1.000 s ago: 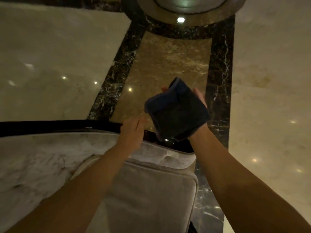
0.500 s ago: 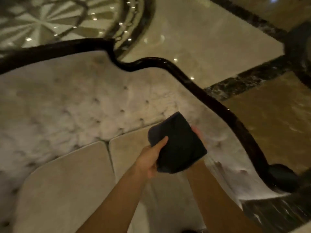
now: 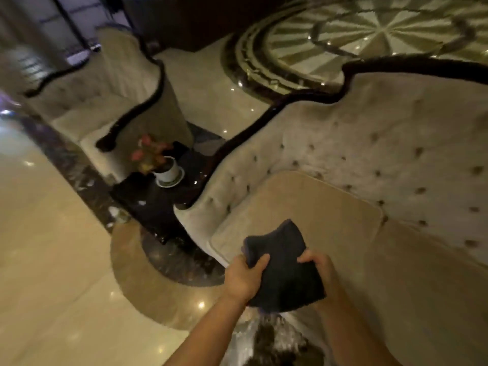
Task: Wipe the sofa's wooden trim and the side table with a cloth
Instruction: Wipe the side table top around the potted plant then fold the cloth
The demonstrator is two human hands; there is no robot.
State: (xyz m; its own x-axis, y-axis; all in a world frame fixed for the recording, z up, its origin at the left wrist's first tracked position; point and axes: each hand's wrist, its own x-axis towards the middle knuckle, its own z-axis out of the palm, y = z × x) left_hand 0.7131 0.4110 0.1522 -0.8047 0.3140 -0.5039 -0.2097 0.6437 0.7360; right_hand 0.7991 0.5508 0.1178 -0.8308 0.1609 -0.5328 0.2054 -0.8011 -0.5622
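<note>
Single head-worn wide-angle view, tilted, facing forward and steeply down. Both forearms enter from 6 o'clock, close to lens. Beige tufted fabric sofa [image 3: 356,159] near; glossy black side counter [image 3: 155,204] toward 10 o'clock.

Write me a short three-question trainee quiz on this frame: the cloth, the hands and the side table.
1. True or false: the dark cloth is pressed flat on the side table.
2. What stands on the side table?
A. a lamp
B. a potted plant on a saucer
C. a stack of books
3. Fill in: the black wooden trim runs along the top edge of the tufted ____.

Key
1. False. The left hand and right hand both grip the cloth in the air over the sofa seat.
2. B
3. sofa
</note>
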